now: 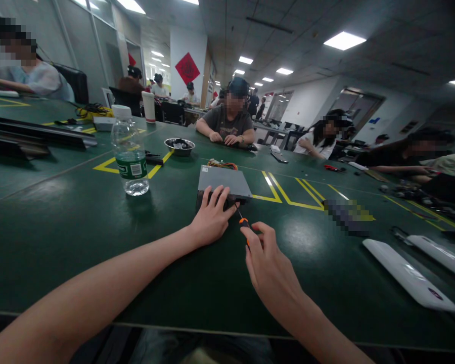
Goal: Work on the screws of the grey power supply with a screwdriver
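Note:
A grey metal computer power supply (223,179) lies on the green table, a bundle of coloured wires (223,164) coming out at its far side. My left hand (211,215) grips its near side, with fingers over the top edge and the thumb close to the near right corner. In my right hand (267,258) is a screwdriver (243,222) with an orange and black handle. Its thin shaft points at the power supply's near face by my left thumb. The tip is too small to make out, and my fingers hide part of the handle.
A clear plastic bottle (131,151) with a green label stands left of the power supply. Behind it sits a metal bowl (179,146) of dark small parts. White power banks (409,273) lie at right, dark metal strips (34,136) at left. Another person (227,119) works across the table.

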A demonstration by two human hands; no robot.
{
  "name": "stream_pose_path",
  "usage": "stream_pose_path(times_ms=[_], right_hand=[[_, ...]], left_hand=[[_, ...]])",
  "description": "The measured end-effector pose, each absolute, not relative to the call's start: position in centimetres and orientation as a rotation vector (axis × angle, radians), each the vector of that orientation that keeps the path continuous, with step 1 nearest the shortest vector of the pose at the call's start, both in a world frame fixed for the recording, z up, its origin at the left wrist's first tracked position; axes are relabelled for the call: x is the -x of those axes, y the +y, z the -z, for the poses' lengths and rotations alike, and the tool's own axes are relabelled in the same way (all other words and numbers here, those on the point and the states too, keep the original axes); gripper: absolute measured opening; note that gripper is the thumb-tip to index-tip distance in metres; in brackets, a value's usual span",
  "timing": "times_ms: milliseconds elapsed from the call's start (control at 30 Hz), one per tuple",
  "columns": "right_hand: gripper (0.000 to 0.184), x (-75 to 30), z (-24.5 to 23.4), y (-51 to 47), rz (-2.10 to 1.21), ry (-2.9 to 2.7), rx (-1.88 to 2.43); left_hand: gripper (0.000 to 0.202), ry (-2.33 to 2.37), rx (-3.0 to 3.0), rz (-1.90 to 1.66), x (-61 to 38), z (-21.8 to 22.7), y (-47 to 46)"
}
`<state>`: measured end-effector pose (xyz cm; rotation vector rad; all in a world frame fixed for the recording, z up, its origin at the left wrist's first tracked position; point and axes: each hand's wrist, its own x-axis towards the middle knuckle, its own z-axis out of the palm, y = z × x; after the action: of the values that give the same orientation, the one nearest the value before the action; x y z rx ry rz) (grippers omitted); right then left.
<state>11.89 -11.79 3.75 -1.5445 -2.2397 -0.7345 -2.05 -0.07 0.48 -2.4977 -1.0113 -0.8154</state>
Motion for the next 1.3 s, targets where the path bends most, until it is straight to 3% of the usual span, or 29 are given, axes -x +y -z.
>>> stream_pose_path(times_ms=[167,367,1133,1300], right_hand=[[0.035,-12.0,-3.9,-11.6,0.913,-2.314,1.427],[0.026,-12.2,-4.7,-11.3,0.94,-2.196,1.58],[0.024,-13.4,-3.8,-11.0,0.189,-2.09,1.806],[0.019,-13.6,-3.2,-10.9,0.282,-2.127,1.814]], left_hand=[[0.049,-1.028,2.522,0.842,1.9,-0.6,-0.1],[0.046,-1.043,2.519,0.857,1.7,-0.6,0.0],[0.047,-1.004,2.513,0.809,2.1,-0.5,0.1],[0.031,-0.981,2.538,0.821,2.8,-1.1,0.5]])
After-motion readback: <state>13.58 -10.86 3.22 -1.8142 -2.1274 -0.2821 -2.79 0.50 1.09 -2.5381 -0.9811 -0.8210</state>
